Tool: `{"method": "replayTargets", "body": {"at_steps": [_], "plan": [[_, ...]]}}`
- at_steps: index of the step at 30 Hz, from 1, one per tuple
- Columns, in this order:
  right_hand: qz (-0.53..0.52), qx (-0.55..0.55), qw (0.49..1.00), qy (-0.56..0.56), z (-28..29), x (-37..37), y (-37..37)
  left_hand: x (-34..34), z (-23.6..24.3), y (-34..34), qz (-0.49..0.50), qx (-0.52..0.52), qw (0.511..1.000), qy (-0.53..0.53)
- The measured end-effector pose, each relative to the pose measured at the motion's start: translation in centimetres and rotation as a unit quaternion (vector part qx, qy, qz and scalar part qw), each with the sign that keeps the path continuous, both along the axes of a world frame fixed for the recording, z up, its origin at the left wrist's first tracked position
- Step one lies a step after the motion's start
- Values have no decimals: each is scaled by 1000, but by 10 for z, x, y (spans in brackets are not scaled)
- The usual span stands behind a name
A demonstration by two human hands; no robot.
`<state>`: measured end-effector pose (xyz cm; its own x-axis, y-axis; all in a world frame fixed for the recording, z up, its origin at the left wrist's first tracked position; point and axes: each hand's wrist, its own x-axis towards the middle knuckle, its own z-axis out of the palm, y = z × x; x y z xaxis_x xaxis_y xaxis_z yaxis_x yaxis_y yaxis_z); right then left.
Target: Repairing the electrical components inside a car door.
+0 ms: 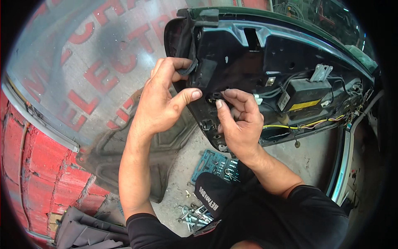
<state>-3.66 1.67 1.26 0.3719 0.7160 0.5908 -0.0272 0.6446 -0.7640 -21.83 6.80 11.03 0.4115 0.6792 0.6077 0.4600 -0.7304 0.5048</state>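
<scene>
As the left hand, thumb spread, hooks a car door, apparently for steadiness, the right hand hides whether its grip holds anything.

L hand: fgrs bent, thmb out | R hand: thmb nr idx tip, fgrs curled | forearms bare
</scene>
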Motion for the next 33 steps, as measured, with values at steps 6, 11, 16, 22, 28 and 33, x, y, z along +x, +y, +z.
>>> {"method": "replayTargets", "body": {"at_steps": [6,11,16,22,28,33], "plan": [[-83,85,987,-113,1,7,10,4,-2,-7,19,-25,998,-57],[-114,60,980,-152,5,18,5,2,-10,-1,26,-1,998,-48],[-96,15,987,-129,7,17,3,5,-9,-2,20,-21,997,-72],[17,-14,999,30,8,0,5,5,-5,0,-6,-70,992,-101],[15,11,999,43,5,-7,7,5,-4,0,-10,-73,992,-105],[24,-66,997,29,14,-11,4,4,-6,2,-11,-85,991,-102]]}}
